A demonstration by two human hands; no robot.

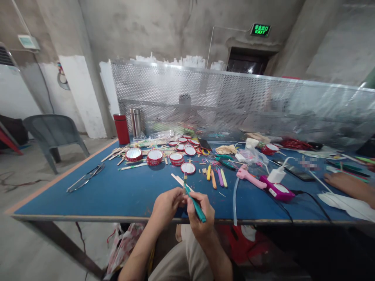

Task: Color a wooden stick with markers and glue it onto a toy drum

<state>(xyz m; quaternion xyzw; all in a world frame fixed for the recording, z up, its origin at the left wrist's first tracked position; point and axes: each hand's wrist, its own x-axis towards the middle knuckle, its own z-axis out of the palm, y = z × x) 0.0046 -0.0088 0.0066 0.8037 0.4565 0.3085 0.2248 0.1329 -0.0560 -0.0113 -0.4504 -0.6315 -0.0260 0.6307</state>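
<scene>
Left hand (168,205) is pinched in narrow at the fingertips, right at the front edge of the blue-topped table (117,201), and it looks like it's got a thin wooden stick with a yellowish band (185,180) standing up out of it. The stick's lower end is buried behind the fingers, so I can't tell how they grip it. Right hand (202,214) has its fingers curled round a slim teal pen-like tool (199,210), angled up toward the stick. The tip overlaps the stick from here, so can't say if they're touching.

Just past the hands there's a couple of pale flat wooden sticks (177,180), partly covered, then a round white disc with a red rim (188,168). Right of that, 4 crayon-like sticks in yellow, orange, purple and pale green (220,178) lie near a pink glue gun (250,176), with a clear flexible rod (235,201) hanging over the edge.

Behind, more red-rimmed discs (154,157) sit in stacks, and the heap at the back is too jumbled to sort out. Far right, a co-worker's hand (336,181) pokes in, arm cut off by the frame, with a blurred patch beside it.
</scene>
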